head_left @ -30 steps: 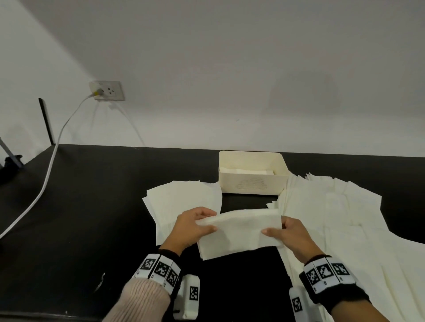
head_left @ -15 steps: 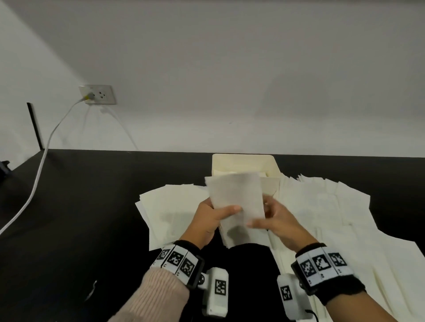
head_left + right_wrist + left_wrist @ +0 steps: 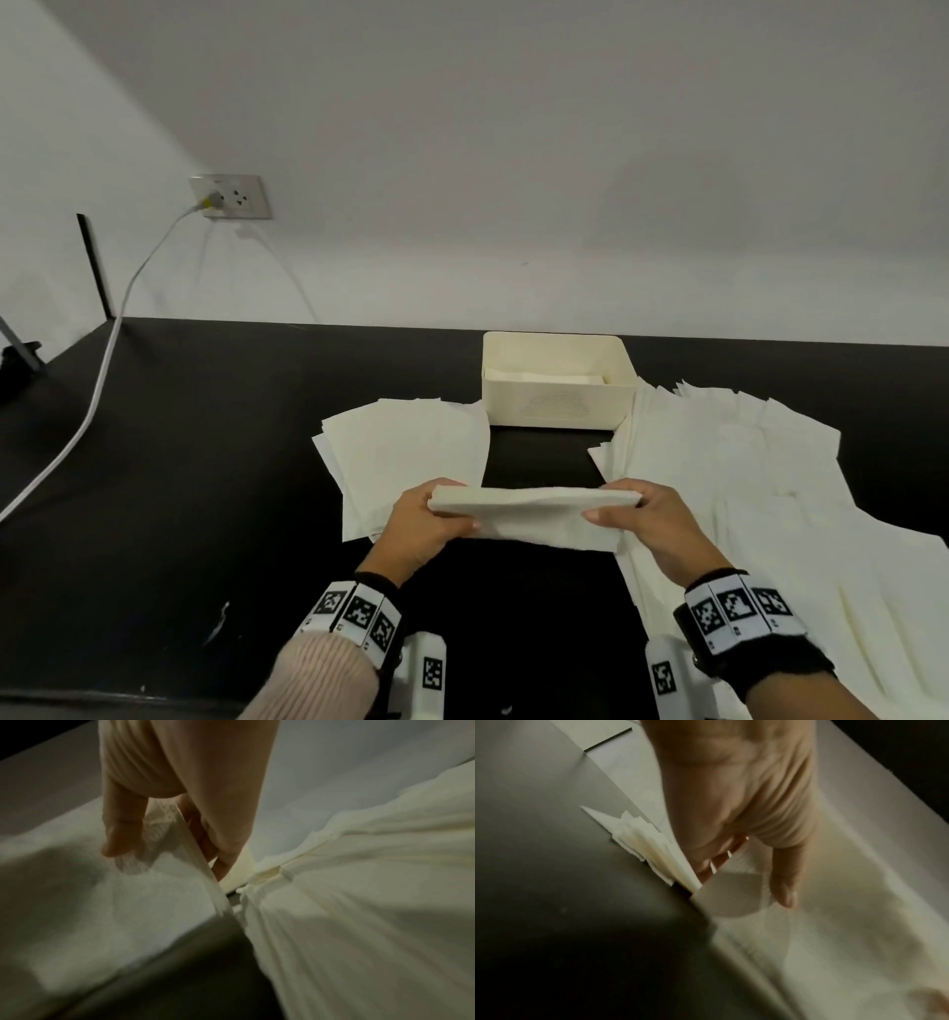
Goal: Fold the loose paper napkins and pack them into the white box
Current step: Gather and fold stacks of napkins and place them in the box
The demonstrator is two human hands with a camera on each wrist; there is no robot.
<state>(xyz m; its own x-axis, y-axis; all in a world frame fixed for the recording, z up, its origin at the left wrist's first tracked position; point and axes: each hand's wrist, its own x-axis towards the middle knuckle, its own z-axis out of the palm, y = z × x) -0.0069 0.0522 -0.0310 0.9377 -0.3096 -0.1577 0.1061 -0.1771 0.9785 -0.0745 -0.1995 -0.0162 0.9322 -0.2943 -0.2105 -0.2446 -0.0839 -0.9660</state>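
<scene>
I hold one cream paper napkin (image 3: 534, 516) stretched flat and folded between both hands, just above the black table. My left hand (image 3: 436, 519) pinches its left end, thumb on top, also seen in the left wrist view (image 3: 744, 878). My right hand (image 3: 634, 514) pinches its right end, thumb on the near side (image 3: 164, 850). The white box (image 3: 557, 406) stands behind the napkin, open, with folded napkins lying in its bottom. Loose napkins lie in a left stack (image 3: 411, 452) and a wide right spread (image 3: 744, 488).
The black table (image 3: 205, 462) runs to a white wall. A wall socket (image 3: 231, 198) at the back left feeds a white cable (image 3: 97, 390) that crosses the table's left part. A dark stand (image 3: 20, 360) sits at the far left edge.
The napkin went from a wide sheet, through an upright held-up fold, to a narrower horizontal strip. Both hands moved apart again and lowered, keeping hold of its ends.
</scene>
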